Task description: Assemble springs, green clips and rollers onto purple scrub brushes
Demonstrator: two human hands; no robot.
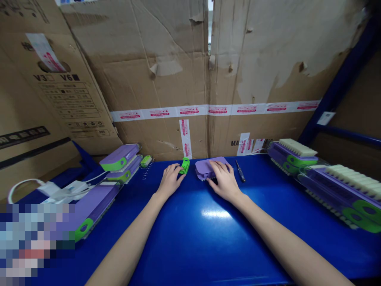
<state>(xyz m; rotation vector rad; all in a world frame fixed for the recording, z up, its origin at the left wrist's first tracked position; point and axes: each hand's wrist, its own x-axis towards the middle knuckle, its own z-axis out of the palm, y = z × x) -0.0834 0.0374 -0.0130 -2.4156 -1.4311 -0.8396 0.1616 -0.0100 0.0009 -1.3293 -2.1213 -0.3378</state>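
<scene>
My left hand [171,180] is closed on a small bright green plastic end piece [186,163], its fingers at the near left side of the part. The hollow inside of the green piece faces me. To its right, my right hand [223,178] grips a flat purple plastic housing [203,167] on the table, fingers over the top and thumb at the near edge. The hand hides much of its right part. Just right of that hand lies a slim screwdriver [241,174], handle toward me.
Purple-and-green brush-like units stand at the left [119,157] and right [342,186], some with cream bristles up. A small green part [146,161] lies near the left stack. White plugs and cables [64,190] sit farther left. Cardboard [160,87] walls the back of the blue table [190,246].
</scene>
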